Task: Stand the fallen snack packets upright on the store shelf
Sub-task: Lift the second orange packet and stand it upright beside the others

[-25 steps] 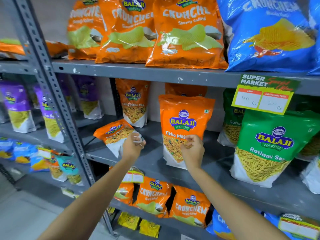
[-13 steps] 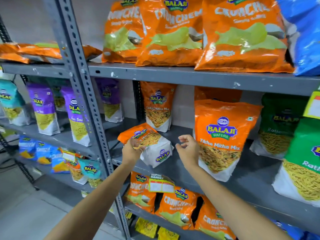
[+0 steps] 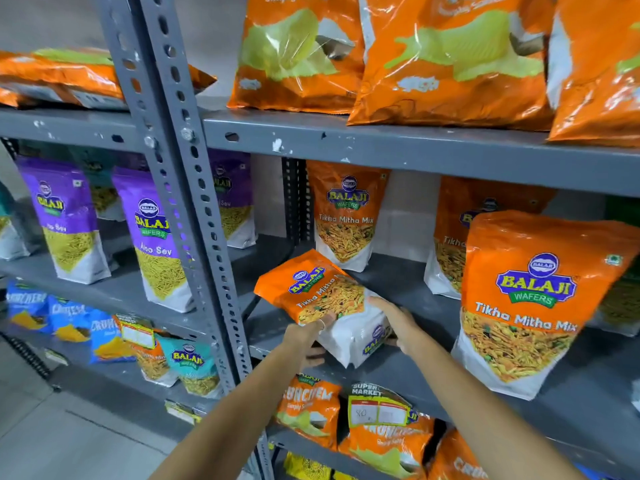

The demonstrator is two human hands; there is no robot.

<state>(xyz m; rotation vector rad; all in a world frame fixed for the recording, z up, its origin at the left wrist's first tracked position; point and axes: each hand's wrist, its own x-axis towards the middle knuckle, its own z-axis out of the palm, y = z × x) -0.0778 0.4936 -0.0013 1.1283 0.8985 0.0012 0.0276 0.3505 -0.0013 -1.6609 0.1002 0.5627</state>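
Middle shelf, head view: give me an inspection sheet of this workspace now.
Surface: grey metal shelf, paint chipped along the edge.
Job's things: tilted Tikha Mitha Mix packet leaning back-left, not yet upright; front packet and rear packet standing.
Clutter: price tag hanging on the shelf below.
Hands: left hand and right hand hold the tilted packet's white base from either side.
Cables: nothing seen.
Surroundings: purple Aloo Sev packets in the left bay; orange Crunchem bags above.
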